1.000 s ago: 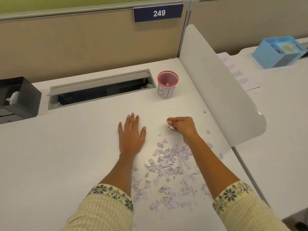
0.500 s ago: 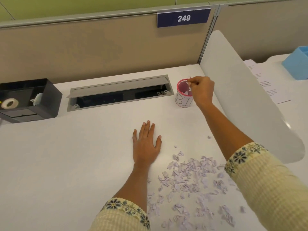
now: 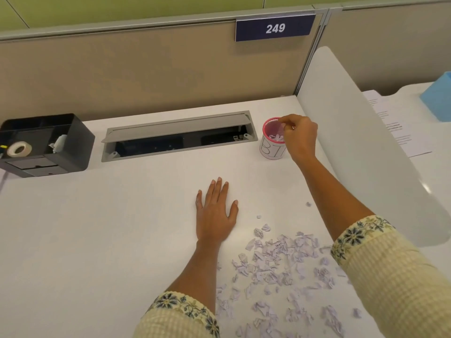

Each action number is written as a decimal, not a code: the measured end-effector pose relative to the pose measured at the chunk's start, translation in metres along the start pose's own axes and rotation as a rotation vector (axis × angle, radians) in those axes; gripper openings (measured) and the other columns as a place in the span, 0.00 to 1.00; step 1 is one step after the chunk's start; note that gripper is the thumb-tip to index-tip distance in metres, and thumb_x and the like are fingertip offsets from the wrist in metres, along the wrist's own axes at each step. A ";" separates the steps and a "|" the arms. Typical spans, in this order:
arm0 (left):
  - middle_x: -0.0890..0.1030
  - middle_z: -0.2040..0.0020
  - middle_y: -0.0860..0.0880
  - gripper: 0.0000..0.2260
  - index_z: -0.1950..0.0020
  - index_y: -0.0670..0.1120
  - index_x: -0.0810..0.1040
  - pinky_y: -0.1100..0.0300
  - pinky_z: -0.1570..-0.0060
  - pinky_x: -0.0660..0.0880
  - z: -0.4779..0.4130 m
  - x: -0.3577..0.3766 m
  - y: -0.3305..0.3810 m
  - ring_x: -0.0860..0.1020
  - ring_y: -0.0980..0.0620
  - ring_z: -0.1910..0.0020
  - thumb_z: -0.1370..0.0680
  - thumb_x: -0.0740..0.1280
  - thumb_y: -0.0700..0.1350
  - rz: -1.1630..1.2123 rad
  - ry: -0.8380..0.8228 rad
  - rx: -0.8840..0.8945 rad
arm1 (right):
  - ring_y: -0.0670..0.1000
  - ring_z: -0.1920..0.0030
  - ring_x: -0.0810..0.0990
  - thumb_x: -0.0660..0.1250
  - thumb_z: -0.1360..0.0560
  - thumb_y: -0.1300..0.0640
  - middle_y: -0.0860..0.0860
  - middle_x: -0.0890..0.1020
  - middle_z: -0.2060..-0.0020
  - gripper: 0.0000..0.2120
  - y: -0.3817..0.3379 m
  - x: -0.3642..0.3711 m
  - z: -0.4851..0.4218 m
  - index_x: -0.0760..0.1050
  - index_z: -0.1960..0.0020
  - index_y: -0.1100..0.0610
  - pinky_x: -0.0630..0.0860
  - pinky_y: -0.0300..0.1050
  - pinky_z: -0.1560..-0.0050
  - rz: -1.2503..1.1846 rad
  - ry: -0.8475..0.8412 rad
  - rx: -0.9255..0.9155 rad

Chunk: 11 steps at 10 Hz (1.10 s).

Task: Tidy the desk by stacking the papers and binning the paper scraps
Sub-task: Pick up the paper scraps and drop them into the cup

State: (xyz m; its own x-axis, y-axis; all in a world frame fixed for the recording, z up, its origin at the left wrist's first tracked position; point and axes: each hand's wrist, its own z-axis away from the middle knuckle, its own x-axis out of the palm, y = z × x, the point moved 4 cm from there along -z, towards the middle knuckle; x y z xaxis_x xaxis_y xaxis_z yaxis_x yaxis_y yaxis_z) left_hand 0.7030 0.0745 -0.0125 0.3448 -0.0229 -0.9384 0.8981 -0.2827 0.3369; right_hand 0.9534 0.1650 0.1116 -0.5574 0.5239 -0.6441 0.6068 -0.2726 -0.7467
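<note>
A small pink-rimmed cup (image 3: 269, 152) with "BIN" written on its white wall stands at the back right of the white desk (image 3: 97, 240), and some scraps lie inside it. My right hand (image 3: 301, 135) hovers over its rim with fingers curled, a pale scrap at the fingertips. Several torn lilac paper scraps (image 3: 280, 264) are scattered near the front right. My left hand (image 3: 216, 213) rests flat on the desk just left of them, fingers straight. Printed papers (image 3: 400, 132) lie on the neighbouring desk beyond the divider.
A white curved divider (image 3: 353, 132) rises along the desk's right edge. An open grey cable tray (image 3: 178, 137) runs along the back. A black organiser (image 3: 46, 147) holding a tape roll sits at the back left. A blue box (image 3: 439, 98) stands at the far right.
My right hand lifted a pinch of scraps from the pile and carried it back to the cup, where it now hangs over the rim. My left hand stayed flat.
</note>
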 end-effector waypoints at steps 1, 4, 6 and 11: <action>0.57 0.21 0.53 0.26 0.22 0.51 0.60 0.47 0.24 0.47 0.000 -0.001 0.000 0.51 0.56 0.22 0.19 0.52 0.58 -0.003 0.001 0.002 | 0.52 0.49 0.81 0.60 0.23 0.65 0.54 0.84 0.50 0.13 0.011 -0.018 0.010 0.83 0.46 0.59 0.75 0.38 0.49 -0.059 0.107 -0.003; 0.58 0.21 0.52 0.25 0.22 0.50 0.60 0.47 0.23 0.46 0.001 -0.001 0.002 0.52 0.55 0.22 0.19 0.54 0.56 0.008 0.007 0.007 | 0.58 0.33 0.67 0.60 0.22 0.65 0.58 0.79 0.40 0.14 0.118 -0.041 0.068 0.79 0.41 0.61 0.73 0.52 0.43 0.362 -0.035 0.109; 0.58 0.21 0.52 0.26 0.23 0.50 0.61 0.47 0.23 0.46 0.002 -0.001 0.002 0.53 0.55 0.22 0.19 0.54 0.57 0.003 0.009 0.010 | 0.61 0.35 0.66 0.56 0.20 0.63 0.60 0.74 0.37 0.14 0.126 -0.038 0.095 0.77 0.39 0.62 0.74 0.54 0.48 0.445 -0.084 0.148; 0.57 0.21 0.51 0.26 0.22 0.49 0.60 0.46 0.24 0.45 0.003 0.001 0.001 0.52 0.54 0.22 0.19 0.53 0.57 -0.007 -0.001 0.021 | 0.58 0.34 0.64 0.54 0.18 0.54 0.60 0.68 0.33 0.17 0.080 0.009 0.196 0.70 0.33 0.61 0.75 0.48 0.45 0.501 -0.137 0.091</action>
State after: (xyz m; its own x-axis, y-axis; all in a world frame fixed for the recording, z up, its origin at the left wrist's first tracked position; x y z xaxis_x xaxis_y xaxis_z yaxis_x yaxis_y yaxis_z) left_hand 0.7033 0.0718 -0.0129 0.3383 -0.0216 -0.9408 0.8945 -0.3032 0.3286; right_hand 0.8860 -0.0105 0.0137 -0.2845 0.2027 -0.9370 0.7696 -0.5346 -0.3493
